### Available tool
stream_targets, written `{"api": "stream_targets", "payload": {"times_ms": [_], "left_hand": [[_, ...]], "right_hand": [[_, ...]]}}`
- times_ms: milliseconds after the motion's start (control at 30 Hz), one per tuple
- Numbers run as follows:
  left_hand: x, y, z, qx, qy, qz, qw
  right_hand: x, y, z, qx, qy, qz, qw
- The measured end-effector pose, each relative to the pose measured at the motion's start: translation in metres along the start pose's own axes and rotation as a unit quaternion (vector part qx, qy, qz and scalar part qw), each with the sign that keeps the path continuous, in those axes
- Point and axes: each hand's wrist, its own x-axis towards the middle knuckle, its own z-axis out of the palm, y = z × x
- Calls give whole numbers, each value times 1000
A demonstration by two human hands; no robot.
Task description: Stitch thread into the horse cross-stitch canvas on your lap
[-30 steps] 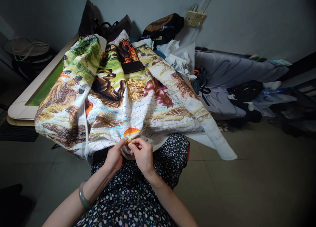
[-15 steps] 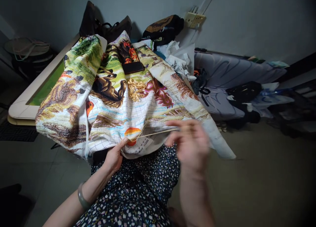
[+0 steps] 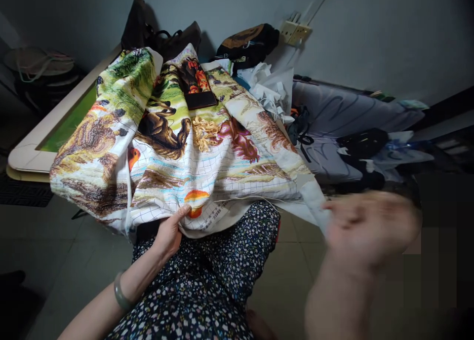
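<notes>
Now the left hand (image 3: 170, 235) pinches cloth (image 3: 237, 170) at its near edge; the blurred right hand (image 3: 372, 224) looks curled, contents unclear.

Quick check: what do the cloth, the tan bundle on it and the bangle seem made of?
Cloth: matte woven fabric, perhaps cotton; it drapes in soft folds, with gridlines and textured stitching.
Tan bundle: matte thread, likely cotton; loose, looping strands show.
Bangle: smooth, rigid-looking, faintly glossy grey-green ring; possibly stone, though glass or plastic would fit.
</notes>
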Motion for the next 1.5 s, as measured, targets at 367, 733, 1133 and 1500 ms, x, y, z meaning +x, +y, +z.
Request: {"api": "stream_targets", "payload": {"times_ms": [367,733,1133,1500], "left_hand": [[0,3,-5,46,0,12,999],[1,2,-6,52,-9,3,999],[1,2,-2,56,18,20,998],[1,3,0,64,29,-3,998]], "right_hand": [[-139,49,115,-82,-368,200,904],[-133,47,118,-91,-361,206,905],[-141,52,122,-28,-319,294,901],[-143,60,124,12,-280,334,900]]}}
